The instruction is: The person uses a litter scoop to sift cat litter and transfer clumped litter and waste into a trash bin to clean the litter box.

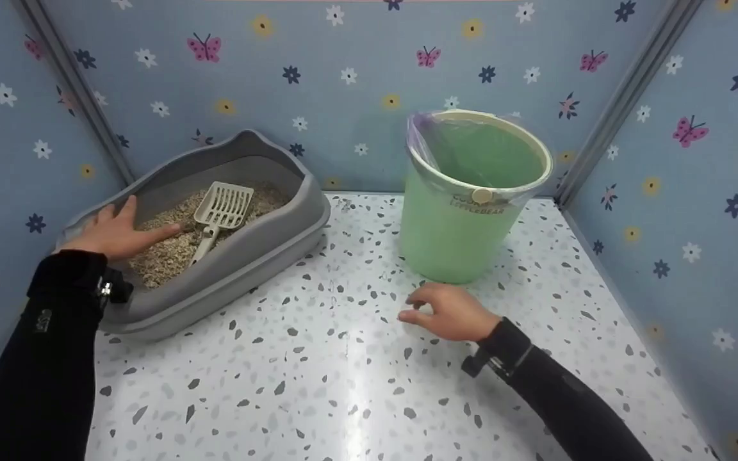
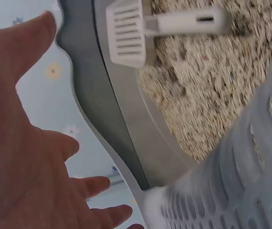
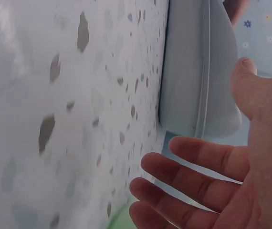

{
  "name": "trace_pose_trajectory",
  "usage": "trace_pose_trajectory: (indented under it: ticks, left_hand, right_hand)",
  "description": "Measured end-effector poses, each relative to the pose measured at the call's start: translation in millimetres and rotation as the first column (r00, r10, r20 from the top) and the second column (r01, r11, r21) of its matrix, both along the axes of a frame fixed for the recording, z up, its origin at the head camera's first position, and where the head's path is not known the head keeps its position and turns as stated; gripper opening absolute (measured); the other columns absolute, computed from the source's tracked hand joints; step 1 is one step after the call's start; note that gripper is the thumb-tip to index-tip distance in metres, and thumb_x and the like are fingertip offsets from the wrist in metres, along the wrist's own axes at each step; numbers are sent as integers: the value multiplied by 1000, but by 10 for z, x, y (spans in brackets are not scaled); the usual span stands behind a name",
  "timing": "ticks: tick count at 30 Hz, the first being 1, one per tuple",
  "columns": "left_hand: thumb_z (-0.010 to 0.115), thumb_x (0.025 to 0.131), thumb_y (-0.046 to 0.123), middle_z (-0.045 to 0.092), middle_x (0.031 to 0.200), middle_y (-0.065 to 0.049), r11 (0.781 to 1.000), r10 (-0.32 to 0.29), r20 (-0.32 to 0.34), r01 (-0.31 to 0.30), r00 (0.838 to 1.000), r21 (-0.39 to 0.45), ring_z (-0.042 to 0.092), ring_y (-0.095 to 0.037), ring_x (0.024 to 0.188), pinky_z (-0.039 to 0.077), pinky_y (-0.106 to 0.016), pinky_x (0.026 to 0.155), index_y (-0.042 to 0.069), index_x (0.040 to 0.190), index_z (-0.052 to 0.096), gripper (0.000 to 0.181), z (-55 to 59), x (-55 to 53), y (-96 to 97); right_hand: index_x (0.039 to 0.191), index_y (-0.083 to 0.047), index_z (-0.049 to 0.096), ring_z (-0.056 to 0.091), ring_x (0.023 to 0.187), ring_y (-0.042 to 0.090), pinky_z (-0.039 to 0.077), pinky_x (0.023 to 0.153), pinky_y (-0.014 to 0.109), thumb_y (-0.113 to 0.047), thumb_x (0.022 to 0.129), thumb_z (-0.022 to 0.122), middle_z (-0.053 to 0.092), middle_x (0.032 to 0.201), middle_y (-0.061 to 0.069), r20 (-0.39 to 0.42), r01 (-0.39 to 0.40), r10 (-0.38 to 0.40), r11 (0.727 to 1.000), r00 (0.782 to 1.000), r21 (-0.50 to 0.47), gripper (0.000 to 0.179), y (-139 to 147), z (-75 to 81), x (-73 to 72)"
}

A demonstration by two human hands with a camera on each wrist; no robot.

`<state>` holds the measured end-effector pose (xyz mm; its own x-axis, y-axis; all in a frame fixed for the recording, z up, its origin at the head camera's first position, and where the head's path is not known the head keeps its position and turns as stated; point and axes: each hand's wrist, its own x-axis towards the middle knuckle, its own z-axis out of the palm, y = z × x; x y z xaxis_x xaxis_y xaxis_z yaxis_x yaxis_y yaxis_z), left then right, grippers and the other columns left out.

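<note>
A grey litter box (image 1: 234,282) stands at the left with tan pellet litter (image 1: 167,253) inside. On the litter lies a pale slotted litter scoop (image 1: 223,206), its handle toward the front; it also shows in the left wrist view (image 2: 188,22). My left hand (image 1: 116,230) is over the box's left side, fingers spread and thumb pointing toward the scoop, holding nothing. My right hand (image 1: 451,312) hovers over the tabletop in front of a green bin (image 1: 455,237), fingers loosely bent with nothing in them. In the right wrist view its thumb and fingers (image 3: 198,157) are apart.
The bin has a cream rim (image 1: 545,160) and a thin purple-tinted liner bag (image 1: 423,137). Blue panels (image 1: 356,57) with flowers and butterflies enclose the speckled white tabletop (image 1: 318,371) at the back and both sides. Grey posts (image 1: 628,96) mark the corners.
</note>
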<state>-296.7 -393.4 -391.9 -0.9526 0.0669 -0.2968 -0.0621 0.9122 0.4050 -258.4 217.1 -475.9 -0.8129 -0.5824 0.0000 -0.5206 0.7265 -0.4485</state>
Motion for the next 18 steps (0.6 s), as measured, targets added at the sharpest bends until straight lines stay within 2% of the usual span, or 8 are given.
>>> trace_pose_trajectory:
  ticks: [4,8,11,13,18]
  left_hand:
    - [42,103,88,-22,158,-58,1000,8,37,-7,999,-16,-17,-80,145,-2,-96,108,-7,165,-26,132,23,-22,-81]
    - [46,103,87,-16,155,-62,999,22,62,-20,998,-28,-12,-83,142,3,-94,111,-12,163,-26,136,-25,-45,-175]
    - [48,103,86,-13,154,-63,1000,19,88,-17,996,-24,-8,-82,143,7,-94,111,-15,161,-26,138,-85,-67,-258]
    - [48,104,85,-10,153,-63,1000,11,97,-8,995,-28,-4,-82,143,9,-93,111,-18,159,-25,138,-86,-66,-289]
    - [48,108,79,-8,153,-64,999,6,89,-2,996,-54,-4,-83,143,7,-92,113,-23,159,-18,132,21,1,-271]
  right_hand:
    - [141,-10,73,71,121,24,56,108,48,-66,107,65,76,130,5,80,-36,37,999,996,-12,66,-437,-143,1]
    - [146,-11,70,70,123,23,57,109,45,-69,108,60,74,135,6,104,-64,65,998,992,-7,70,-864,-220,24]
    - [148,-12,68,70,123,22,57,108,42,-70,108,58,72,138,6,111,-84,85,996,990,-12,71,-1154,-252,21]
    - [150,-12,67,69,125,21,57,108,40,-69,108,59,71,140,6,106,-96,97,995,990,-14,71,-1332,-265,5]
    - [151,-12,66,68,128,20,55,110,37,-66,109,61,70,142,6,97,-79,81,997,992,-17,68,-1736,-276,-23]
